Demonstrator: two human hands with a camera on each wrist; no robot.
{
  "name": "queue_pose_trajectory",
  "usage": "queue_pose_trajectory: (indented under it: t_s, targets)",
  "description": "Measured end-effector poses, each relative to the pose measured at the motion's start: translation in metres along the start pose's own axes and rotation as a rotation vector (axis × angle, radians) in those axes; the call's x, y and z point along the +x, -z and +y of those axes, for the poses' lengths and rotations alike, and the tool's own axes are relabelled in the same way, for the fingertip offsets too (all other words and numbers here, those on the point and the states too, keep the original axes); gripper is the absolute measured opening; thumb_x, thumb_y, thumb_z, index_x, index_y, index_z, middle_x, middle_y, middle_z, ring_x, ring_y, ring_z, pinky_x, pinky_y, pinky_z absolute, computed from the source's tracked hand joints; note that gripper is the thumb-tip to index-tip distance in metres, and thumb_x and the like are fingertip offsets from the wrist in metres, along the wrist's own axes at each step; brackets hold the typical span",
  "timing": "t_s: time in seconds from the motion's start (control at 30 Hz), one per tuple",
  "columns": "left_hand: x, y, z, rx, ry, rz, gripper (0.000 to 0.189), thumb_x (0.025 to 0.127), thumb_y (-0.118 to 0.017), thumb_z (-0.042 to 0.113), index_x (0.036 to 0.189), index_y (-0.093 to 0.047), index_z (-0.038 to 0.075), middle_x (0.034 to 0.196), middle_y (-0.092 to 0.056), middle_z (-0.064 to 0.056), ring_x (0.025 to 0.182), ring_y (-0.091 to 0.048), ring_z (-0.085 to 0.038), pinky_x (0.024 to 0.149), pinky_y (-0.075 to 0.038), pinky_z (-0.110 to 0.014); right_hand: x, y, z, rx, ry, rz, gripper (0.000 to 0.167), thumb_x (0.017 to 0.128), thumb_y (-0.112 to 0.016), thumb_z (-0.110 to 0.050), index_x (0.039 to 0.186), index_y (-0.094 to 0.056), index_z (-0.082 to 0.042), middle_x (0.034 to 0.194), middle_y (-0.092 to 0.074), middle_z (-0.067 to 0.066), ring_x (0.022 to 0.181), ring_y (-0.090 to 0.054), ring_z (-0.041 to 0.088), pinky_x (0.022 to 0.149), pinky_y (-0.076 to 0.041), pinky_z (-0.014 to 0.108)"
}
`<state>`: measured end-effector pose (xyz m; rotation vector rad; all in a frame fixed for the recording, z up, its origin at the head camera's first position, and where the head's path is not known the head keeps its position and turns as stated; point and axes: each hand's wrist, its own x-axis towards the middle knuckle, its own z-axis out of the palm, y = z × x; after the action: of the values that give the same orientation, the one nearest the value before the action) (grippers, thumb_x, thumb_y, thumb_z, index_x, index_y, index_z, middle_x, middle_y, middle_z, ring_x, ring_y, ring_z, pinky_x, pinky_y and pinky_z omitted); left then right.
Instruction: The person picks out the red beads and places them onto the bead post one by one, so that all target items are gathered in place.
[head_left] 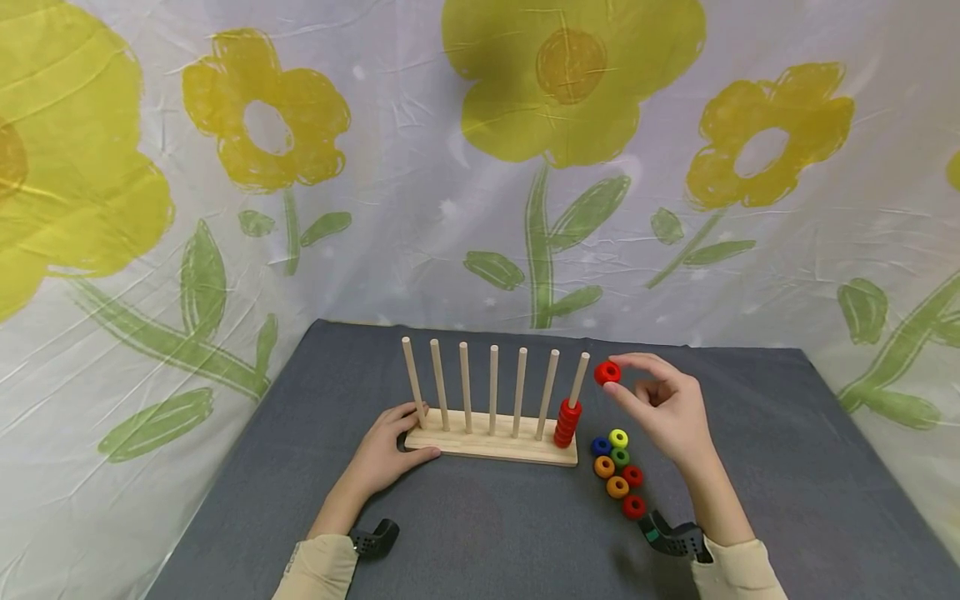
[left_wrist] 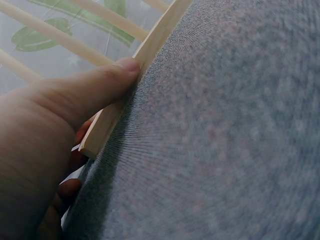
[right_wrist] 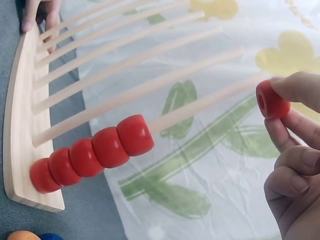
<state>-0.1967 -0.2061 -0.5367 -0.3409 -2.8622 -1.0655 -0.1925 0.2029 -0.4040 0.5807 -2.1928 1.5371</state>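
Observation:
A wooden peg board [head_left: 487, 446] with several upright pegs stands on the table. Its rightmost peg carries a stack of red beads [head_left: 567, 423]; the other pegs are bare. My left hand [head_left: 382, 454] grips the board's left end, thumb along the front edge, as the left wrist view also shows. Between thumb and forefinger my right hand [head_left: 663, 404] pinches a red bead [head_left: 607, 372], held just right of the rightmost peg's top. In the right wrist view this bead [right_wrist: 272, 99] is close to the peg's tip, its hole partly visible.
Right of the board lies a group of loose beads: a yellow bead [head_left: 618, 438], a blue bead [head_left: 601, 447], a green bead [head_left: 619, 457], orange beads [head_left: 604, 467] and red beads [head_left: 633, 507]. A dark grey cloth [head_left: 480, 533] covers the table. Behind hangs a flower-patterned sheet [head_left: 405, 208].

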Motion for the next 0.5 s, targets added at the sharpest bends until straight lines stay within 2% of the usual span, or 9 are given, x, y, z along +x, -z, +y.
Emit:
queue_pose_trajectory:
  t_s: [0.27, 0.5]
  targets:
    - [-0.0009, 0.0011, 0.0012, -0.002, 0.003, -0.002, 0.075, 0.089, -0.087, 0.04, 0.152, -0.06, 0.007, 0.157, -0.053, -0.014, 0.147, -0.045, -0.041, 0.117, -0.041, -0.063, 0.0032, 0.0008, -0.0046, 0.003, 0.012, 0.014, 0.036, 0.089, -0.079, 0.01, 0.122, -0.077, -0.004, 0.099, -0.065, -0.008, 0.041, -0.027, 0.008, 0.036, -0.024, 0.03]
    - [-0.0011, 0.0003, 0.0001, -0.002, 0.007, -0.003, 0.076, 0.089, -0.087, 0.04, 0.152, -0.06, 0.008, 0.157, -0.053, -0.015, 0.148, -0.045, -0.041, 0.116, -0.041, -0.064, 0.006, 0.0005, -0.0083, 0.008, 0.014, 0.018, 0.036, 0.089, -0.079, 0.011, 0.122, -0.077, -0.003, 0.093, -0.063, -0.008, 0.041, -0.028, 0.009, 0.036, -0.024, 0.03]
